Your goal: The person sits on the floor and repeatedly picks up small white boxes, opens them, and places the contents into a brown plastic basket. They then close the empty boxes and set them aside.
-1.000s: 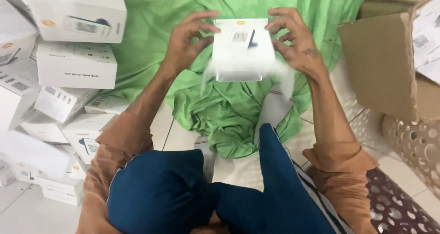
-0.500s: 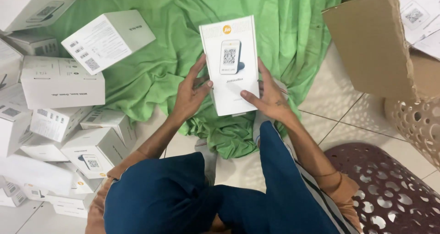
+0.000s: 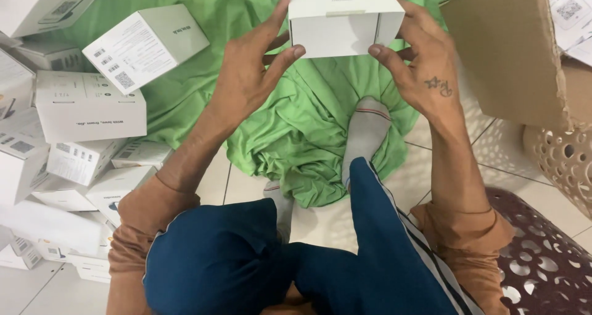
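Note:
I hold a small white cardboard box (image 3: 342,19) up near the top of the head view, one end face toward me. My left hand (image 3: 253,68) grips its left side with fingers spread along the edge. My right hand (image 3: 419,62) clasps its right side, thumb under the front. Below the box a crumpled green cloth (image 3: 296,130) lies spread over the tiled floor. My socked foot (image 3: 365,130) rests on the cloth, and my legs in dark blue trousers fill the bottom of the view.
Several white boxes are piled at the left (image 3: 86,108), one tilted on the cloth (image 3: 145,46). An open brown carton (image 3: 512,56) stands at the right above a cream perforated basket (image 3: 564,161). A dark perforated stool (image 3: 542,259) sits at the bottom right.
The box has been turned from its flat printed face to an end face and lifted higher in view. Both hands shifted from beneath it to its sides.

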